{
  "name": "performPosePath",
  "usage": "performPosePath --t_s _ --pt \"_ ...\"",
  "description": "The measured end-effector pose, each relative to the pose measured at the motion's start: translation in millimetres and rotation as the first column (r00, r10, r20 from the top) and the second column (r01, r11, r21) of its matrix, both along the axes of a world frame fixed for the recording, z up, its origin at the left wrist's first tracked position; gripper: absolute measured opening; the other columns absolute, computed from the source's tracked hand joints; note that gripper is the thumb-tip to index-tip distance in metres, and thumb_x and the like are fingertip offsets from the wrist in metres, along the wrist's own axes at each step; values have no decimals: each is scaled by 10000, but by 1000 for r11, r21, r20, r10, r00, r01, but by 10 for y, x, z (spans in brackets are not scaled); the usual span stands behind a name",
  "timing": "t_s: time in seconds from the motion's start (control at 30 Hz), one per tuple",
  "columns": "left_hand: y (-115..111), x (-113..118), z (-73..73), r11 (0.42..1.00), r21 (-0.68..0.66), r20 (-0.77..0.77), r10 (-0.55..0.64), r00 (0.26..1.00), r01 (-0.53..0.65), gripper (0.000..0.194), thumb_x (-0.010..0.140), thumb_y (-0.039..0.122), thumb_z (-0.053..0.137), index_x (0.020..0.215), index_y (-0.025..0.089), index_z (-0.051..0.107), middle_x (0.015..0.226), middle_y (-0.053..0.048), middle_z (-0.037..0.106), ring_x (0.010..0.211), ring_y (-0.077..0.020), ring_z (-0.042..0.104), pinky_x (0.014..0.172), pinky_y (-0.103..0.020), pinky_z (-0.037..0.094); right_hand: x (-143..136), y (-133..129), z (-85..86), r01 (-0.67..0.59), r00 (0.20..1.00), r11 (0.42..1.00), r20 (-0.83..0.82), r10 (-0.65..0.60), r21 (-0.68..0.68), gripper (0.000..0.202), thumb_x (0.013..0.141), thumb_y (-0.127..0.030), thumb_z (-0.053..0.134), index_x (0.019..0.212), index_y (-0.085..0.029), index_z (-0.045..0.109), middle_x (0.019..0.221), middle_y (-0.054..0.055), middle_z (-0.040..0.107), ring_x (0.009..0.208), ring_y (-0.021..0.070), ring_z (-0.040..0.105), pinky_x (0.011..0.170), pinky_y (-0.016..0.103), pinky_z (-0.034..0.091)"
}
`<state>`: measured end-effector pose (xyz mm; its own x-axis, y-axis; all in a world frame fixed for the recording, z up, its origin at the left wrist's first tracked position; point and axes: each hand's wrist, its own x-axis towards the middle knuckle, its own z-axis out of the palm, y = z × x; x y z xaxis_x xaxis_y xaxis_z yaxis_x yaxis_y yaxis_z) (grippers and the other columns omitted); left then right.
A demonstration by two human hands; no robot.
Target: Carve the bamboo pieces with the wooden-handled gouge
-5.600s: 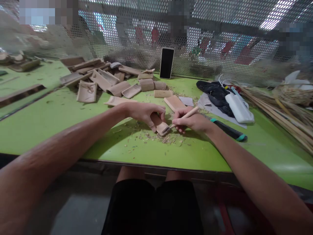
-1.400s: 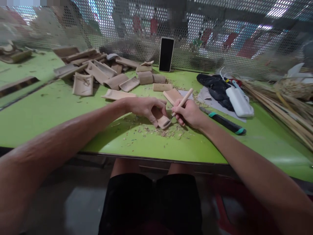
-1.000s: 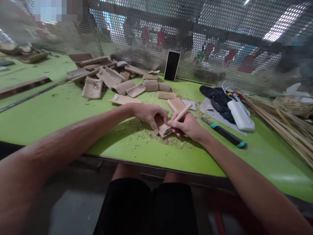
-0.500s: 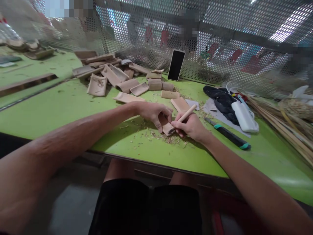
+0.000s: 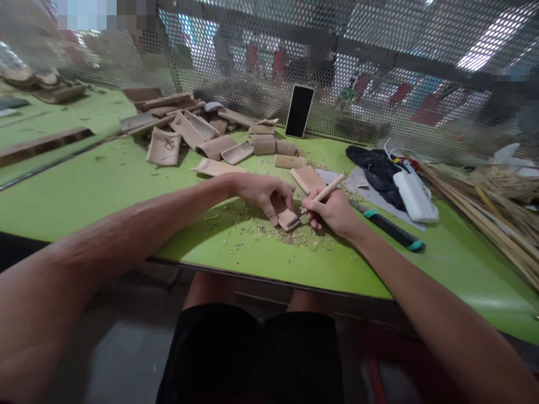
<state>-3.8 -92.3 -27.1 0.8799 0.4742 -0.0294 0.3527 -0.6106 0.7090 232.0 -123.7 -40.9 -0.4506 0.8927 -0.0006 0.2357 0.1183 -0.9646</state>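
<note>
My left hand (image 5: pixel 269 196) grips a small curved piece of bamboo (image 5: pixel 288 220) and presses it on the green table (image 5: pixel 236 247). The fingers arch over the piece and hide its far part. My right hand (image 5: pixel 330 210) is closed like a pen grip around a carving tool with a pale wooden handle (image 5: pixel 329 188). Its dark metal tip touches or hovers just over the near end of the bamboo; I cannot tell which. Wood shavings (image 5: pixel 290 235) lie scattered around the piece. Just beyond my hands is a flat bamboo piece (image 5: pixel 307 178).
Several bamboo pieces (image 5: pixel 214 147) are heaped at the back left. A phone (image 5: pixel 300 111) leans on the perforated metal screen (image 5: pixel 261 62). On the right lie a utility knife (image 5: pixel 393 230), a black glove (image 5: pixel 374 171), a white power bank-like block (image 5: pixel 415 196) and long bamboo strips (image 5: pixel 484 219).
My right hand has shifted slightly right, away from my left hand, and the tool leans lower with more of its metal shaft showing. The whole view has moved a little.
</note>
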Motion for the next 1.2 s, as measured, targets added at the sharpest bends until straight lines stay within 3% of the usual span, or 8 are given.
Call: performPosePath --t_s 0.17,0.4,0.57,0.93,1.2 --pt "-20 -17 22 1000 -7 -8 -23 1000 23 461 677 486 849 1032 206 759 956 -24 636 865 -184 575 777 -262 438 109 131 -29 120 990 992 -64 -123 -42 283 742 -327 765 669 -198 524 471 -56 543 340 50 448 299 158 329" --pt "11 -18 0 1000 -26 5 1 1000 0 442 647 479 863 1002 235 768 933 -10 630 862 -184 566 760 -267 433 -98 -105 50 -134 991 990 18 135 -36 285 783 -381 784 728 -191 579 548 -23 601 417 84 539 365 200 410" --pt "33 -18 -16 1000 -30 26 0 1000 1 423 619 468 878 955 234 770 908 -5 626 833 -175 549 745 -264 424 -129 -152 48 -98 995 994 20 99 -52 304 774 -386 785 720 -198 552 533 -37 572 408 73 507 364 201 374" --pt "27 -17 -25 999 -42 64 -26 998 28 428 645 498 857 955 220 758 959 -22 623 901 -202 559 790 -277 433 -132 -150 51 -155 988 988 17 155 9 291 783 -367 761 690 -199 543 487 -48 549 377 75 475 357 210 340" --pt "29 -9 -13 999 -37 23 1 1000 0 462 663 501 847 1017 219 748 983 -18 632 928 -202 569 839 -277 428 -80 -77 26 -103 994 994 -19 104 26 284 780 -363 764 665 -200 562 480 -48 545 379 71 474 361 211 349"
